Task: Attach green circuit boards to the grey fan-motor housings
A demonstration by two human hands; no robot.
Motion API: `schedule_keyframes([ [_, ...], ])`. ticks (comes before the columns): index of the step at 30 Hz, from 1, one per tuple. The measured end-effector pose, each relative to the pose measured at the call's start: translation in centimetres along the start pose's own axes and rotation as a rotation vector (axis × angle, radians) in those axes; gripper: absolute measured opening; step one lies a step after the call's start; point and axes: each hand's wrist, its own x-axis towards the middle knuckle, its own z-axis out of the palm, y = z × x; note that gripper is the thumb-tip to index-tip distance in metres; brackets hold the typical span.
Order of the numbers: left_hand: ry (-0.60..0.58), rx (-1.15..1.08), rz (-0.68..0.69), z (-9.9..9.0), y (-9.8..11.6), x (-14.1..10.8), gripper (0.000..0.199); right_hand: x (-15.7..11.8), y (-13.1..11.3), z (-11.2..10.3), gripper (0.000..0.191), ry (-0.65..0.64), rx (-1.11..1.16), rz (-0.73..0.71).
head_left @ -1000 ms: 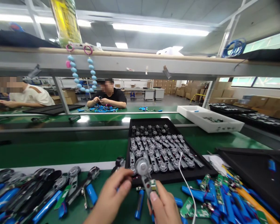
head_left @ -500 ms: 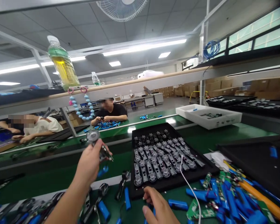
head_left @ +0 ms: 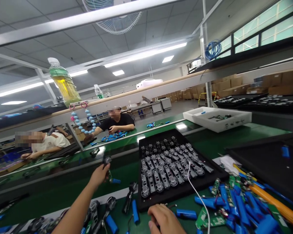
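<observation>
My left hand (head_left: 99, 176) is stretched forward over the green belt (head_left: 122, 162), its fingers closed on a dark grey device part (head_left: 107, 160); a green board and a blue cylinder hang below it. My right hand (head_left: 164, 219) rests low in the middle, fingers curled, near the front edge of a black foam tray (head_left: 158, 196); whether anything is under its fingers is hidden. Rows of grey handle-shaped parts (head_left: 164, 177) with round ends lie in the tray. A blue cylinder (head_left: 186, 214) lies just right of my right hand.
Blue cylinders and green boards (head_left: 244, 204) are piled at the right beside an orange-handled tool (head_left: 275, 203). A white cable (head_left: 197, 191) crosses the tray. Behind stands a white bin (head_left: 217, 125). More device parts (head_left: 95, 211) lie front left. Two people sit across the belt; a shelf spans above.
My left hand has moved forward, away from me, with the grey part. My right hand has shifted slightly and its fingers are more curled. The view has tilted up a little.
</observation>
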Motion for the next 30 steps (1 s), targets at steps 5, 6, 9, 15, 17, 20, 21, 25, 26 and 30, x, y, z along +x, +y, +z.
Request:
schedule_keyframes([
  [5, -0.138, 0.191, -0.103, 4.2, -2.7, 0.1, 0.032, -0.2, 0.0, -0.2, 0.032, -0.023, -0.048, 0.012],
  [6, -0.148, 0.222, -0.098, 4.8, -3.0, 0.2, 0.032, -0.2, 0.0, -0.2, 0.031, -0.030, -0.061, 0.014],
  [9, -0.167, 0.306, -0.035, 5.5, -3.2, 0.5, 0.033, -0.2, 0.0, -0.1, 0.028, -0.055, -0.107, 0.016],
  [15, -0.235, 0.494, 0.112, 5.0, -3.5, 0.5, 0.033, 0.1, -0.6, 0.4, 0.024, -0.110, -0.222, 0.061],
  [17, -0.246, 0.545, 0.144, 5.3, -3.7, 0.4, 0.033, 0.1, -0.8, 0.6, 0.024, -0.125, -0.251, 0.068],
  [20, -0.199, 0.588, 0.181, 6.3, -3.5, 0.3, 0.035, 0.0, -0.7, 0.8, 0.023, -0.137, -0.286, 0.059],
  [21, -0.177, 0.596, 0.191, 6.5, -3.3, 0.3, 0.036, 0.0, -0.7, 0.9, 0.022, -0.137, -0.298, 0.056],
  [25, -0.141, 0.631, 0.208, 6.1, -2.0, 0.2, 0.035, 0.1, -0.5, 0.7, 0.021, -0.130, -0.336, 0.034],
  [26, -0.143, 0.644, 0.207, 5.6, -1.8, 0.0, 0.035, 0.1, -0.5, 0.5, 0.020, -0.127, -0.338, 0.025],
  [30, -0.215, 0.702, 0.169, 2.7, -2.4, -2.3, 0.032, -0.3, -0.6, -0.2, 0.021, -0.126, -0.308, -0.021],
])
